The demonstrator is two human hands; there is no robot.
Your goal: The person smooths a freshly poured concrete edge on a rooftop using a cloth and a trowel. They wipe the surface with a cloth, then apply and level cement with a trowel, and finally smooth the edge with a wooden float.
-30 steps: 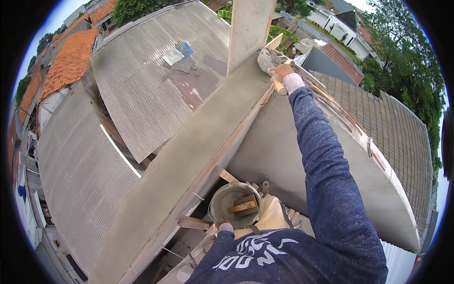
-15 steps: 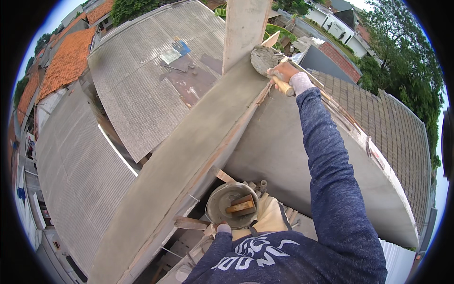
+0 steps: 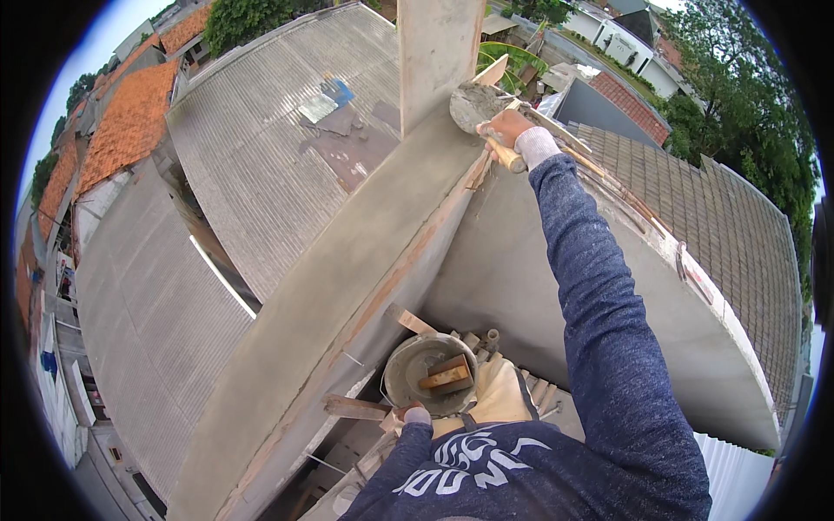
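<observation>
My right hand [image 3: 506, 128] is wrapped around the wooden handle of a trowel [image 3: 507, 157], arm stretched far forward. The trowel's rounded blade, smeared with grey mortar, lies at the far end of the plastered wall top [image 3: 304, 304], beside the foot of an upright concrete post [image 3: 439, 61]. Down by my waist, my left hand [image 3: 412, 413] grips the near rim of a mortar-stained bucket [image 3: 401, 369]. Inside the bucket rests a wooden-handled float [image 3: 446, 377], with its underside hidden.
A second wall [image 3: 539, 252] meets the plastered one at the far corner, with thin rods along its top. Wooden boards [image 3: 356, 407] jut out near the bucket. Corrugated roofs [image 3: 278, 130] lie below on the left, a tiled roof [image 3: 704, 208] on the right.
The view has turned slightly. My right hand and the trowel appear a little further left, still near the post's foot. My left hand stays at the bucket.
</observation>
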